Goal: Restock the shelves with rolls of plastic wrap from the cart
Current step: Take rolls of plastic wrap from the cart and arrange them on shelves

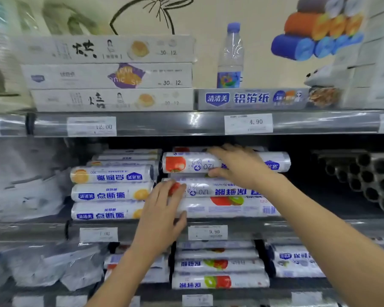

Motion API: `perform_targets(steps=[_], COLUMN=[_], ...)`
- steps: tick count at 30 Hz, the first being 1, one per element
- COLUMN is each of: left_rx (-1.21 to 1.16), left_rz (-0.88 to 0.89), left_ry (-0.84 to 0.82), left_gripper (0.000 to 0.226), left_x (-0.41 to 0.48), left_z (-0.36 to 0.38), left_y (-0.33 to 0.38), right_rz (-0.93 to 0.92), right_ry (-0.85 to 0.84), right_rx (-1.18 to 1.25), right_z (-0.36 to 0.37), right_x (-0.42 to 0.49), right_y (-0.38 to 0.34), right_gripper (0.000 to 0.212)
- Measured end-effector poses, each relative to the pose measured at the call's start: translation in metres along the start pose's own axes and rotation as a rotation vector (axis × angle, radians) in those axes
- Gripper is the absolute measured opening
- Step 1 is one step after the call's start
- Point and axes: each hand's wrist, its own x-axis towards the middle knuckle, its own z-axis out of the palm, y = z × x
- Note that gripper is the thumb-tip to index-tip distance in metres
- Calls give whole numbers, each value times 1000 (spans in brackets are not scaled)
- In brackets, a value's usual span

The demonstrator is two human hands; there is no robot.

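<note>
On the middle shelf (pixel 242 229) lies a stack of white plastic wrap rolls with strawberry prints. My right hand (pixel 237 166) grips the top roll (pixel 186 162), fingers over its top and thumb under it. My left hand (pixel 162 207) rests on the left end of the two lower rolls (pixel 222 191), fingers laid against them and thumb below the bottom roll (pixel 226 208). The cart is out of view.
A second stack of rolls with orange prints (pixel 111 192) sits to the left. Dark tubes (pixel 368 178) lie at the right. Above, flat boxes (pixel 111 74), a foil box (pixel 253 98) and a water bottle (pixel 230 56). More rolls (pixel 219 264) fill the shelf below.
</note>
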Motion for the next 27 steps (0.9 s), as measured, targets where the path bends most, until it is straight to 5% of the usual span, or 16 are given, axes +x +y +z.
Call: perform_targets(steps=[19, 27], left_rx=[-19, -58], left_rz=[20, 27], left_ry=[15, -1], left_gripper=[60, 54], left_x=[-1, -3], left_z=[0, -13], left_y=[-4, -3], right_rz=[-44, -89], right_ry=[-48, 113], right_rx=[92, 31], right_z=[25, 25], right_x=[13, -6], right_y=[2, -14], right_gripper=[63, 57])
